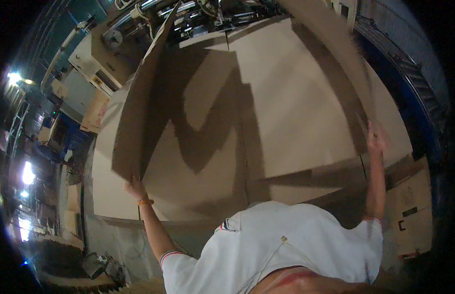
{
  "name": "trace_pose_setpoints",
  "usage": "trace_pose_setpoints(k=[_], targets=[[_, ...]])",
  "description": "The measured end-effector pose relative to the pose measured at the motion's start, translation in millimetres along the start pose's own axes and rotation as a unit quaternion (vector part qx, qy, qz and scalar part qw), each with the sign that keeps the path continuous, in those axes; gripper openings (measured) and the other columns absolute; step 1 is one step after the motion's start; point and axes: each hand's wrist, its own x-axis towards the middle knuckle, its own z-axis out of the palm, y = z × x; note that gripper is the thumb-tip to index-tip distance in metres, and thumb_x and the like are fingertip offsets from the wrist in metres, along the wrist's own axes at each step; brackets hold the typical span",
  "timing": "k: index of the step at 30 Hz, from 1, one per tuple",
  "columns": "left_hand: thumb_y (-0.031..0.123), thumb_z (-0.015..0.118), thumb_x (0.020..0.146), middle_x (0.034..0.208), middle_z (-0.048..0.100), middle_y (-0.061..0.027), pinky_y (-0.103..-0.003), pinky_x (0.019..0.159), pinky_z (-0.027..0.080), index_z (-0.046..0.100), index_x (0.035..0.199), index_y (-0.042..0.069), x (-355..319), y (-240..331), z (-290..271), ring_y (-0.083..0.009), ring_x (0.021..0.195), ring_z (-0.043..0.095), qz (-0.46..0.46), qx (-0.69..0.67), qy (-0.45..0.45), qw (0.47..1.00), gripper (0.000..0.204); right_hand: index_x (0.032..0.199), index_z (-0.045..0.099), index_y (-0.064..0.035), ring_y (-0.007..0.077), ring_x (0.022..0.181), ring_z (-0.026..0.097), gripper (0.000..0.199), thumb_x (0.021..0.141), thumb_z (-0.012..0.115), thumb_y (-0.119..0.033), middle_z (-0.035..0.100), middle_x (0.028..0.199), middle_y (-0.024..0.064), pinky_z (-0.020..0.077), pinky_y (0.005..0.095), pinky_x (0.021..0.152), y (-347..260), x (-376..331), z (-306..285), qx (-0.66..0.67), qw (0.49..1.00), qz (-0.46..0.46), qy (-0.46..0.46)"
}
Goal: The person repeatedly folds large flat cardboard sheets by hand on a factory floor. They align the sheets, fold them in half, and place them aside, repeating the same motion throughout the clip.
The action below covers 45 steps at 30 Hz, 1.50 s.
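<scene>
Cardboard sheets [286, 103] lie flat in front of me, with cut slots along their edges. A brown cardboard panel [129, 122] stands steeply raised on the left, and my left hand [134, 189] grips its near lower corner. On the right another cardboard panel [330, 41] is lifted and slanting. My right hand [378, 139], slightly blurred, is closed at the near end of that panel. Whether both raised panels belong to one sheet, I cannot tell. Dark shadows from them fall across the flat cardboard.
Machinery with metal bars [208, 17] stands beyond the far edge of the cardboard. A pale machine cabinet [97, 61] is at the far left. On the right run a blue-framed roller conveyor [409, 71] and, nearer, a printed cardboard piece [411, 210]. Grey floor [124, 250] shows at lower left.
</scene>
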Motion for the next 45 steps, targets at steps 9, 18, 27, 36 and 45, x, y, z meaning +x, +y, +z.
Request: trace_pose_setpoints(k=[9,18,27,36,45], targets=[[-0.013,0.05,0.077,0.119,0.065,-0.0124,-0.044,0.102,0.043,0.062,0.121,0.008,-100,98,91,-0.0303,0.115,0.059,0.253,-0.009,-0.132,0.958,0.051,0.129,0.056,-0.0032,0.0286,0.113,0.06,0.05,0.08,0.054,0.002,0.061,0.122,0.0172,0.0495,0.0357,0.09,-32,-25,31,0.229,0.867,0.338,-0.287],[0.011,0.061,0.088,0.128,0.059,-0.0088,-0.048,0.104,0.039,0.063,0.119,0.014,-190,40,115,-0.0286,0.12,0.055,0.344,0.102,-0.276,0.892,0.032,0.134,0.053,-0.0214,0.0376,0.13,0.043,0.071,0.068,0.066,0.0,0.045,0.143,0.0124,0.0372,0.0515,0.104,-116,-138,62,0.089,0.893,-0.004,-0.442],[0.011,0.064,0.084,0.127,0.06,-0.0057,-0.049,0.103,0.039,0.063,0.12,0.017,-185,56,115,-0.028,0.119,0.056,0.31,0.105,-0.254,0.91,0.036,0.134,0.054,-0.0243,0.0364,0.13,0.043,0.075,0.066,0.066,0.006,0.045,0.143,0.011,0.0354,0.0511,0.106,-121,-134,63,0.093,0.891,0.028,-0.444],[0.008,0.067,0.078,0.128,0.06,-0.0036,-0.049,0.106,0.037,0.063,0.121,0.021,-152,78,137,-0.0263,0.121,0.055,0.291,0.084,-0.214,0.929,0.045,0.131,0.057,-0.0218,0.0359,0.13,0.043,0.062,0.074,0.061,0.003,0.045,0.143,0.0078,0.0327,0.0539,0.107,-116,-100,87,0.097,0.906,0.069,-0.405],[0.009,0.073,0.069,0.132,0.057,-0.0045,-0.049,0.108,0.033,0.062,0.123,0.02,-126,88,155,-0.0274,0.124,0.052,0.249,0.074,-0.241,0.935,0.056,0.127,0.061,-0.0205,0.0376,0.126,0.048,0.039,0.089,0.052,-0.022,0.052,0.138,0.0091,0.0351,0.0548,0.104,-116,-89,117,0.094,0.923,0.074,-0.364]])
